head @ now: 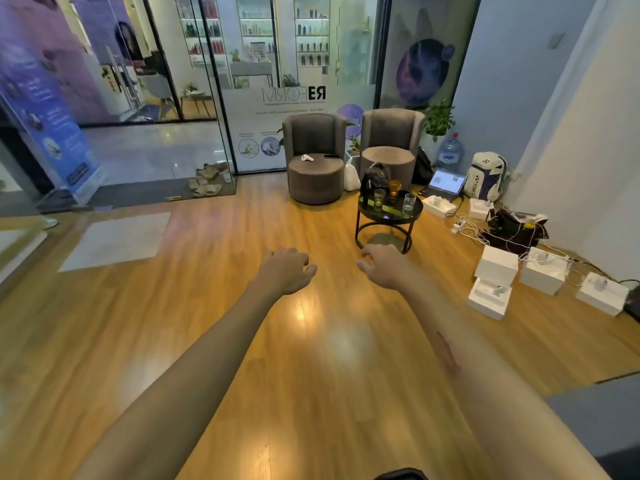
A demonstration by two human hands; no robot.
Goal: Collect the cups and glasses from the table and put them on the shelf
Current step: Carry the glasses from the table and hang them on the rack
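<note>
We count three glasses on the small round black worktop (417, 206): a clear green-tinted glass (379, 199) at its left edge, an amber stemmed glass (394, 190) at the back edge, and a clear colourless glass (409, 204) at the right edge. Behind it stand two grey-brown tub armchairs (314, 157). Our left hand (286, 270) and right hand (385, 264) hover apart over the wooden floor (311, 375), fingers loosely curled, holding and touching nothing, short of the worktop
</note>
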